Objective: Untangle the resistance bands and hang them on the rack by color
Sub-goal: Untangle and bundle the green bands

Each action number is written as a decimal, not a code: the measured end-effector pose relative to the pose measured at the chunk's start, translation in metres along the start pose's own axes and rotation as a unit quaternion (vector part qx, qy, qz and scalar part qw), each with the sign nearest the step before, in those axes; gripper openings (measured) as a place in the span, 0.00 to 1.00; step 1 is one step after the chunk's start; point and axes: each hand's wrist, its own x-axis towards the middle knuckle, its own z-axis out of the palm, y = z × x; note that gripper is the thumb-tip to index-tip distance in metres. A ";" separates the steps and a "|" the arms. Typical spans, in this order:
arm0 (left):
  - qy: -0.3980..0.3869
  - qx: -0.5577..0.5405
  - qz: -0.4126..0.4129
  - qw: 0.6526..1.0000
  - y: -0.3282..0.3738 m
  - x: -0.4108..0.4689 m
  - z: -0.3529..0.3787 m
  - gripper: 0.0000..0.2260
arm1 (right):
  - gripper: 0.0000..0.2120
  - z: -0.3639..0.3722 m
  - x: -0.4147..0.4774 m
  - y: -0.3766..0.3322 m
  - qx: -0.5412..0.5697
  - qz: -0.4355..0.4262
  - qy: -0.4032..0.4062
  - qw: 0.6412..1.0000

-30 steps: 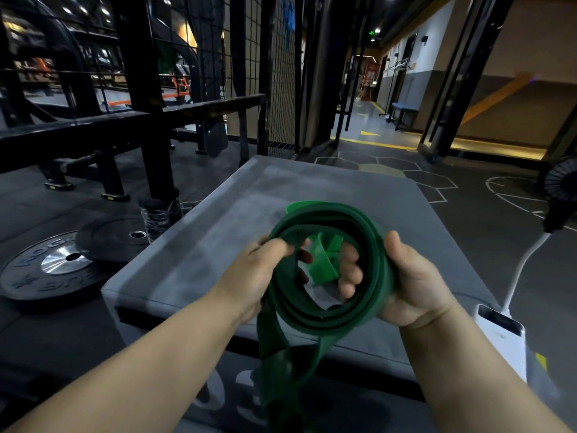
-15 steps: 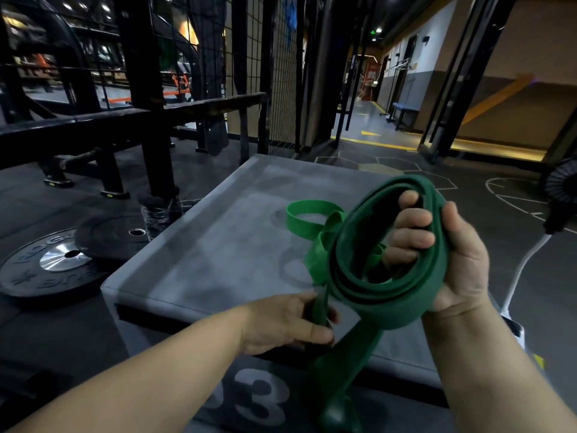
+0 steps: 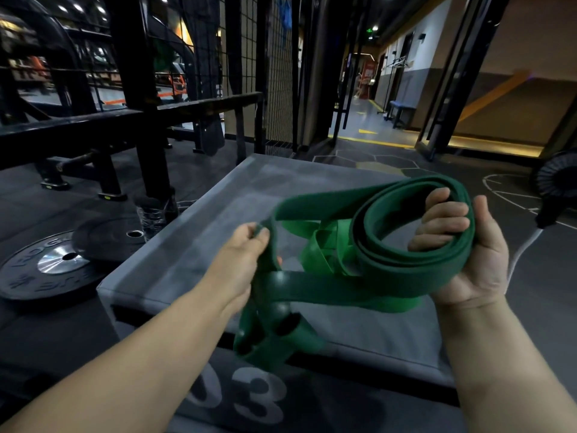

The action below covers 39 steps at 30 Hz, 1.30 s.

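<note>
The right hand is curling round a coiled wide dark green rubber band above the grey padded box; the left hand is pinching its left strand, where a thinner light green band is tangling.

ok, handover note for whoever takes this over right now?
Left hand: pinches one strand of the dark green band, drawn out to the left of the coil.
Right hand: grip round the coiled part of the same band, fingers through the loop.
Light green band: tangled through the coil, over the grey box.
Done: one strand pulled out; loose loops hang in front of the box.
Left: free the light green band, uncoil the dark one, hang both by colour.
</note>
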 end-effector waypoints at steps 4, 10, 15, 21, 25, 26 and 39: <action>0.006 -0.112 0.044 0.993 0.021 0.007 -0.011 0.10 | 0.20 -0.001 0.002 0.004 -0.005 0.004 -0.028 1.000; -0.155 -0.056 0.092 0.982 0.023 0.014 -0.038 0.32 | 0.21 -0.003 0.000 -0.002 -0.024 0.005 -0.054 0.998; -0.016 0.308 0.156 0.939 0.007 0.025 -0.053 0.11 | 0.20 -0.008 -0.001 -0.002 -0.069 0.034 -0.060 0.995; 0.029 0.268 -0.023 0.963 -0.008 0.030 -0.062 0.03 | 0.23 -0.020 0.002 0.005 -0.139 0.065 -0.022 0.988; -0.040 0.134 -0.198 0.970 0.000 0.021 -0.059 0.15 | 0.23 -0.022 0.001 0.006 -0.134 0.075 -0.028 0.988; -0.060 0.114 -0.227 0.965 0.003 0.018 -0.059 0.18 | 0.23 -0.022 0.001 0.006 -0.132 0.075 -0.031 0.988; -0.199 0.231 -0.196 0.932 -0.001 0.009 -0.052 0.23 | 0.21 -0.020 -0.006 -0.009 -0.037 0.005 -0.059 0.998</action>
